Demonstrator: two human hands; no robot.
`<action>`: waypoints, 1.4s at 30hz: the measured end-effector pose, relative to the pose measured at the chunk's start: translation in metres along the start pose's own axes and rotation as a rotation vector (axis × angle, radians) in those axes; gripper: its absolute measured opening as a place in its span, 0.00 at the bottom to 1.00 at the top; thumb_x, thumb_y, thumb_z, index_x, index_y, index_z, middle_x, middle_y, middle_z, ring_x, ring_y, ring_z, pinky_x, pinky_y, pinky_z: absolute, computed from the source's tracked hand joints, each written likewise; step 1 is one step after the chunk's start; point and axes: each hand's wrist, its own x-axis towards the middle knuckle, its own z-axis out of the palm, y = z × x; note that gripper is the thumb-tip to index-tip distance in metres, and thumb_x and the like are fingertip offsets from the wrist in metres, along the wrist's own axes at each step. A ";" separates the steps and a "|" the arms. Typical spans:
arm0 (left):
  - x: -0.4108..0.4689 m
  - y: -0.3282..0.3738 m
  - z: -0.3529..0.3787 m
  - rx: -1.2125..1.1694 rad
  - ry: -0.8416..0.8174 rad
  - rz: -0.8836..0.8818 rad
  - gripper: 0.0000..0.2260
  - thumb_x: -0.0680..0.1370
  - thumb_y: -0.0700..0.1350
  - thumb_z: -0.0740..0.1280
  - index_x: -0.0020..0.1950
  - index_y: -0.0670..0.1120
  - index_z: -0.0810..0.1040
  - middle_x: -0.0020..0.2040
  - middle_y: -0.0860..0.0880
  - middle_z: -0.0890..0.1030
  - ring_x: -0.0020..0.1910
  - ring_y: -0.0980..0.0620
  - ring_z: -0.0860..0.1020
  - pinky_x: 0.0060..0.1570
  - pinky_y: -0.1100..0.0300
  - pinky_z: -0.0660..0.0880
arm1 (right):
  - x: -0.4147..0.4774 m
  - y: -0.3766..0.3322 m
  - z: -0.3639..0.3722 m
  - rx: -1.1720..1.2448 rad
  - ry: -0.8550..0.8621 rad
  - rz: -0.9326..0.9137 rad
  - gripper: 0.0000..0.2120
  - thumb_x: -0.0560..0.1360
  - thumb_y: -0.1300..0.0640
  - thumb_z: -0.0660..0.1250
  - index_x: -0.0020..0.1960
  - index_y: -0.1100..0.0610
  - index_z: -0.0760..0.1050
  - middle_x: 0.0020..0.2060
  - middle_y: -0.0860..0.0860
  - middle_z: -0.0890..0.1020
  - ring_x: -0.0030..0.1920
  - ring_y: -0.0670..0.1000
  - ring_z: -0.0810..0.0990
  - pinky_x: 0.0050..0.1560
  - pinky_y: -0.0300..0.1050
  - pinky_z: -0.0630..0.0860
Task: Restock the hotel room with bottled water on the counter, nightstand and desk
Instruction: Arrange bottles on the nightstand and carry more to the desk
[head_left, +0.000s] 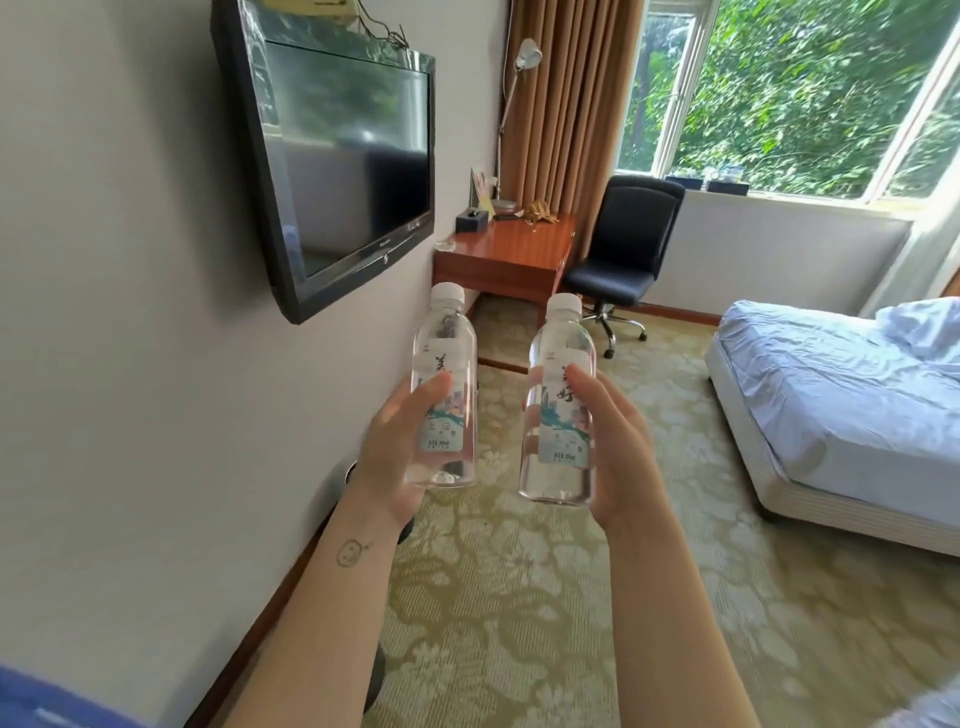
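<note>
My left hand (397, 457) grips a clear water bottle (444, 364) with a white cap and a teal label, held upright at chest height. My right hand (610, 441) grips a second, matching water bottle (558, 415) beside it, also upright. The two bottles are a little apart. Straight ahead, against the left wall, stands the wooden desk (514, 249), well beyond both hands. No counter or nightstand shows in this view.
A black TV (343, 161) hangs on the left wall. On the desk are a dark tissue box (471, 220) and a lamp (511, 119). A black office chair (623, 249) stands by the desk. A bed (841, 405) fills the right side. Patterned carpet runs between.
</note>
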 end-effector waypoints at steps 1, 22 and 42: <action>0.005 -0.001 0.001 -0.008 -0.010 -0.004 0.21 0.67 0.55 0.74 0.58 0.50 0.78 0.44 0.47 0.83 0.43 0.49 0.83 0.46 0.48 0.81 | 0.003 0.001 0.001 -0.008 0.017 -0.009 0.16 0.75 0.50 0.70 0.60 0.55 0.80 0.47 0.56 0.84 0.44 0.53 0.84 0.40 0.47 0.80; 0.171 0.032 -0.034 0.015 -0.215 -0.059 0.23 0.60 0.59 0.78 0.52 0.54 0.82 0.41 0.48 0.84 0.38 0.51 0.84 0.40 0.51 0.81 | 0.147 0.022 0.056 -0.024 0.157 -0.091 0.18 0.72 0.48 0.72 0.61 0.52 0.80 0.50 0.57 0.85 0.46 0.54 0.85 0.41 0.48 0.81; 0.301 -0.002 0.008 -0.058 -0.250 -0.199 0.24 0.72 0.51 0.72 0.66 0.45 0.77 0.44 0.45 0.84 0.40 0.48 0.85 0.37 0.53 0.80 | 0.258 0.024 0.004 -0.041 0.276 -0.113 0.18 0.70 0.47 0.73 0.58 0.51 0.81 0.50 0.55 0.85 0.48 0.55 0.85 0.50 0.56 0.82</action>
